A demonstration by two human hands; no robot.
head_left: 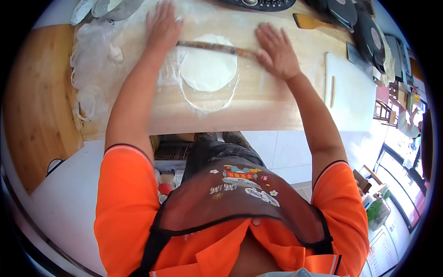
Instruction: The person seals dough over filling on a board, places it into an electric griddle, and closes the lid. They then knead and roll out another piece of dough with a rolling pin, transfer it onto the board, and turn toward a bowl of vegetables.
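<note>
A thin wooden rolling pin (213,46) lies across the upper part of a round, flat sheet of white dough (208,71). At the pin's left end is my left hand (164,28), its fingers stretched forward and palm down. My right hand (278,51) rests flat over the other end, fingers extended and slightly spread. Both hands press on the pin rather than wrap around it. The pin's ends are hidden under the palms. A curved line of flour (205,110) rings the near side of the dough on the wooden board (272,99).
Crumpled clear plastic bags (90,60) lie left of my left arm, with metal bowls (115,7) behind. A white cutting board (353,99) sits at the right. Beyond are a wooden spatula (314,21), black round appliances (369,41) and a black control panel (258,3).
</note>
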